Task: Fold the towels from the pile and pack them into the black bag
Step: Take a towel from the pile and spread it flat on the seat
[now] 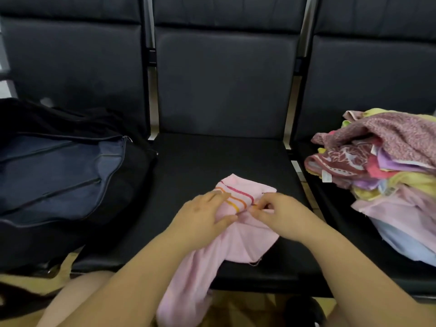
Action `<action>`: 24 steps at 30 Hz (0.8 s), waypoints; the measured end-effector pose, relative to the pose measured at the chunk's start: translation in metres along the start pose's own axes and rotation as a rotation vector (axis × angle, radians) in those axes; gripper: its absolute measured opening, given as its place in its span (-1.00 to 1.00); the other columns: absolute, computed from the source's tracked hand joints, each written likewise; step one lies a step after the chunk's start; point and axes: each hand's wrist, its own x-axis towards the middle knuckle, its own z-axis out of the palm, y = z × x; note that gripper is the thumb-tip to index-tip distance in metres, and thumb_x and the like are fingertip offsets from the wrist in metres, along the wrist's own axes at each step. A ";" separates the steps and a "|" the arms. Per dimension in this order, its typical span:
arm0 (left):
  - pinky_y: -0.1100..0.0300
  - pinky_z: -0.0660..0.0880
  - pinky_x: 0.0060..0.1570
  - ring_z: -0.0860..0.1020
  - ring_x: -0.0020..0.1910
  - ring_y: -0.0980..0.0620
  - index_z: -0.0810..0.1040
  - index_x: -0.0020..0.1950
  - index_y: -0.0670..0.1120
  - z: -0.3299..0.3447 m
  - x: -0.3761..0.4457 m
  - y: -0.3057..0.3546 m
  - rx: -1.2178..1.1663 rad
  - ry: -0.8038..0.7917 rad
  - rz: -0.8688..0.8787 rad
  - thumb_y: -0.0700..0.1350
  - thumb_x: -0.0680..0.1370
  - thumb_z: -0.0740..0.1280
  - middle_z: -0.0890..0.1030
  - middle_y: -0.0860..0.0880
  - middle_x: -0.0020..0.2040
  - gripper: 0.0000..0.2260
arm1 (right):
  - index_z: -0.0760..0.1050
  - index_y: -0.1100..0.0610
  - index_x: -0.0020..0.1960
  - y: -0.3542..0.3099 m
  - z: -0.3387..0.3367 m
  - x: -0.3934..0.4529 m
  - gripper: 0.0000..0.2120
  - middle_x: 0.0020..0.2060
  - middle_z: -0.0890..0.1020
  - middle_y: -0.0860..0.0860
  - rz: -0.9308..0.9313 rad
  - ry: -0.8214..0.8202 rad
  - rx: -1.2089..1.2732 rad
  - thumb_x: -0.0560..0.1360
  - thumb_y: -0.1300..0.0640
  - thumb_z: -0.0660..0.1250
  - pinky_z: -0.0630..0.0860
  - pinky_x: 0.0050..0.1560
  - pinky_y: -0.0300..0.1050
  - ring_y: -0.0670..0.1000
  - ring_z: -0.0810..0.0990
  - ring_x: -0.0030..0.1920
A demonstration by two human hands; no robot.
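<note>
A pink towel (238, 241) with red and orange stripes lies on the middle black seat (212, 159), its near end hanging over the front edge. My left hand (200, 218) rests flat on the towel's left part, fingers straight over the stripes. My right hand (276, 213) pinches the towel's edge near the stripes with curled fingers. The black bag (132, 185) lies unzipped on the left seat, its dark blue lining (59, 171) showing. The pile of towels (387, 173) sits on the right seat.
Three black padded seats with backrests are joined by metal frame bars (296, 166). A tan floor (247, 310) shows below the seat front, and my knee (77, 296) is at the lower left.
</note>
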 end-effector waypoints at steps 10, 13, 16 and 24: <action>0.13 0.34 0.27 0.36 0.38 -0.03 0.16 0.54 0.06 0.010 -0.016 0.011 0.009 -0.271 -0.224 0.26 0.60 0.01 0.35 -0.03 0.45 -0.45 | 0.35 -0.09 0.42 -0.002 0.026 -0.018 -0.57 0.31 0.50 -0.06 -0.054 -0.143 -0.065 0.61 -0.19 0.05 0.42 0.22 -0.14 -0.01 0.48 0.25; 0.11 0.45 0.17 0.47 0.21 0.01 0.37 0.41 0.07 0.012 -0.028 0.012 0.052 -0.268 -0.210 0.24 0.61 0.04 0.51 0.02 0.28 -0.55 | 0.18 -0.12 0.50 -0.002 0.024 -0.029 -0.55 0.31 0.50 -0.04 -0.035 -0.076 -0.101 0.63 -0.10 0.08 0.47 0.18 -0.15 -0.01 0.50 0.24; 0.13 0.50 0.07 0.51 0.14 0.04 0.41 0.36 0.09 0.019 -0.038 0.016 0.128 -0.218 -0.182 0.23 0.60 0.09 0.55 0.05 0.20 -0.59 | 0.41 -0.05 0.35 0.001 0.024 -0.031 -0.65 0.14 0.56 -0.01 0.024 -0.044 -0.227 0.60 -0.06 0.14 0.54 0.07 -0.13 -0.01 0.56 0.06; 0.23 0.45 0.12 0.49 0.17 0.15 0.35 0.41 0.21 0.017 -0.049 -0.004 0.078 -0.166 -0.096 0.28 0.53 0.20 0.52 0.16 0.24 -0.54 | 0.47 0.10 0.21 0.006 0.028 -0.008 -0.57 0.10 0.56 0.08 0.293 -0.104 -0.237 0.45 -0.13 0.37 0.51 0.03 -0.09 0.08 0.55 0.10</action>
